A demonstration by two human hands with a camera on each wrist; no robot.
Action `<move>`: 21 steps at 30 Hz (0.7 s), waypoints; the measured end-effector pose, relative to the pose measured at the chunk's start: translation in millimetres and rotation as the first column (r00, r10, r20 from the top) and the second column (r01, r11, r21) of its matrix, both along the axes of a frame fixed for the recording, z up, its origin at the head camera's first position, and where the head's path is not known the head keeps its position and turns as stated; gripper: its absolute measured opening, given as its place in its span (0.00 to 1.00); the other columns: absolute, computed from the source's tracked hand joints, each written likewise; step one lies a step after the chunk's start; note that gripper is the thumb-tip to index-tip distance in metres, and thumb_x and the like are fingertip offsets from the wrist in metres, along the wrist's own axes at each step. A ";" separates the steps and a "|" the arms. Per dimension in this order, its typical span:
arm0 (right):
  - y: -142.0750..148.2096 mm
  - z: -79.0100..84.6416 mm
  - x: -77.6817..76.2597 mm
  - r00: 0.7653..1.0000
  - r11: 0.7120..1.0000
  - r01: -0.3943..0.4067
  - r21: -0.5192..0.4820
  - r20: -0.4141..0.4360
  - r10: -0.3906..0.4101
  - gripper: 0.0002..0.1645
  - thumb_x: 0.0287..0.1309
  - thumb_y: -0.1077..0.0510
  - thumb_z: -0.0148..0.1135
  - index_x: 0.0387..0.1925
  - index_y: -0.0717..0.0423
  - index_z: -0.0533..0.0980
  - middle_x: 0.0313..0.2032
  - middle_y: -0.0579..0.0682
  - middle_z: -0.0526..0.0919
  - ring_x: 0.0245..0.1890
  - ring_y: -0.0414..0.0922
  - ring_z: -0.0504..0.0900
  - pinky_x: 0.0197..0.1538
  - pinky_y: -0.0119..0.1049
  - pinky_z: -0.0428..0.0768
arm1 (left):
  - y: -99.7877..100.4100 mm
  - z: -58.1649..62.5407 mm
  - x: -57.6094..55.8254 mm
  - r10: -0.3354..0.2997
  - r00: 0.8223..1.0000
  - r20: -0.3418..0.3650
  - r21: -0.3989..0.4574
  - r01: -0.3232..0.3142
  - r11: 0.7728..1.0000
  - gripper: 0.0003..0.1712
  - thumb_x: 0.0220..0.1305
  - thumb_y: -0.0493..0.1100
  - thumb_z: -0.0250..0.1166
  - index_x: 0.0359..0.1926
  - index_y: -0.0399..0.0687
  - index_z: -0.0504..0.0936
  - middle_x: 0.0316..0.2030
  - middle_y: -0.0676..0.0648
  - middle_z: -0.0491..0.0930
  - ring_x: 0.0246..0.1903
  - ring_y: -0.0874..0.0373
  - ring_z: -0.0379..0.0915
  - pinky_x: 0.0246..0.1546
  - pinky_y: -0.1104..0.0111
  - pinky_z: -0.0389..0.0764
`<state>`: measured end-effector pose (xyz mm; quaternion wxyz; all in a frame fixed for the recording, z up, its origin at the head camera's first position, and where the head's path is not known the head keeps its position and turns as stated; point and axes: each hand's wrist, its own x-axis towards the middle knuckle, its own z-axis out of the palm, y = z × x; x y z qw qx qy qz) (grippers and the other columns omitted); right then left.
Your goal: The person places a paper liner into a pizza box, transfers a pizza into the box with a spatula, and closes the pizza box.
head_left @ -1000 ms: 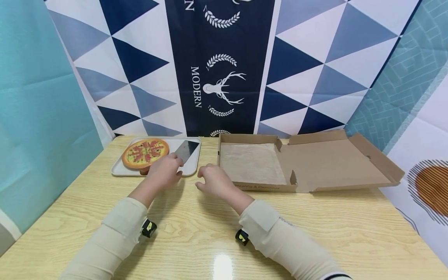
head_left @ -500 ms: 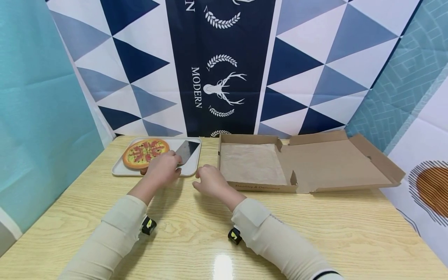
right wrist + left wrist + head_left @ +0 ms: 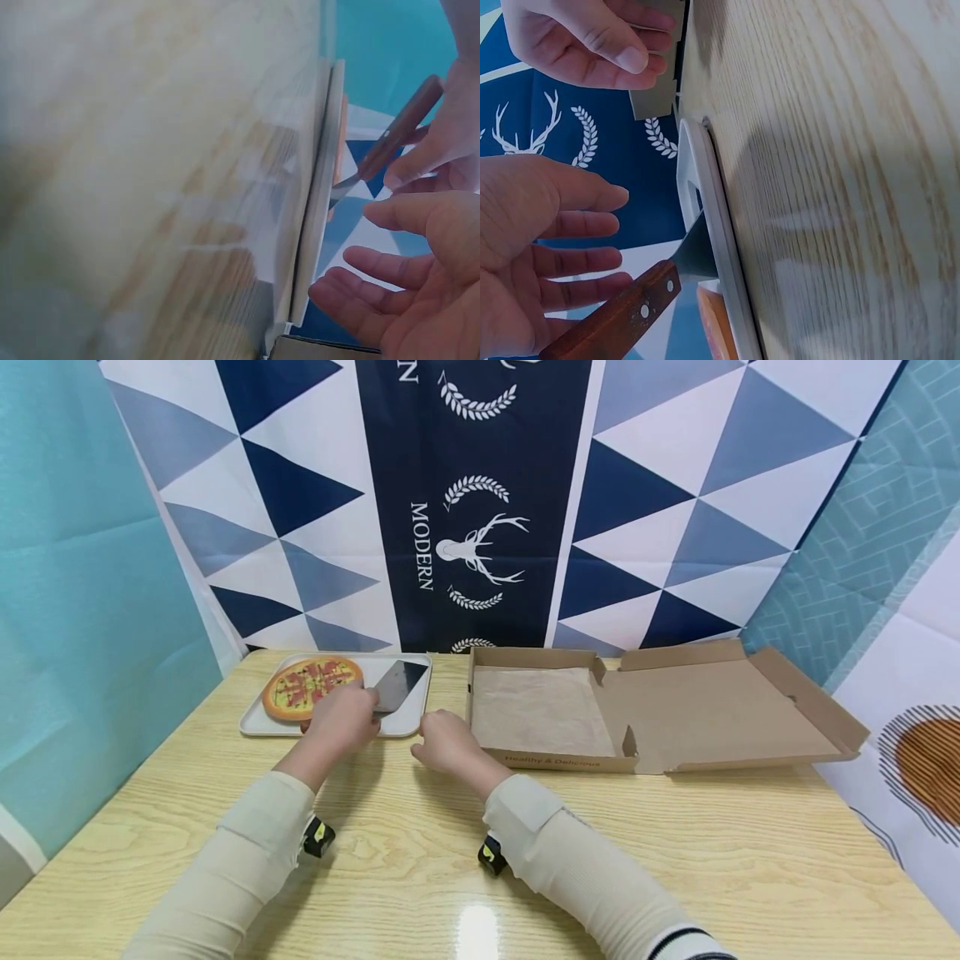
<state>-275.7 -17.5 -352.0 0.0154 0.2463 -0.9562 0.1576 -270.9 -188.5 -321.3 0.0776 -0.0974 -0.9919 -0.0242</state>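
Both outstretched, fingers spread — left hand by spatula handle, right hand near tray.

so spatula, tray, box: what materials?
Spatula handle: satin, probably wood; mottled reddish-brown, riveted.
Spatula blade: shiny, likely metal; grey with an apparent dark reflection.
Tray: smooth, maybe plastic; even white, rounded corners.
Box: matte cardboard, most likely; brown, folded walls.

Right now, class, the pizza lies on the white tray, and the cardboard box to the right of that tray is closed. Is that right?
Not quite: the cardboard box is open, its lid spread out to the right, as the head view shows. The pizza does lie on the white tray.
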 end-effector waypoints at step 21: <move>-30.3 -12.4 -31.1 0.980 0.985 0.163 -0.063 0.127 -0.154 0.09 0.58 0.58 0.66 0.29 0.61 0.79 0.26 0.51 0.78 0.24 0.45 0.72 0.31 0.36 0.75 | -3.1 2.4 -12.2 0.089 0.991 0.101 0.009 -0.090 0.996 0.19 0.56 0.44 0.70 0.45 0.35 0.81 0.41 0.37 0.78 0.39 0.45 0.75 0.34 0.50 0.79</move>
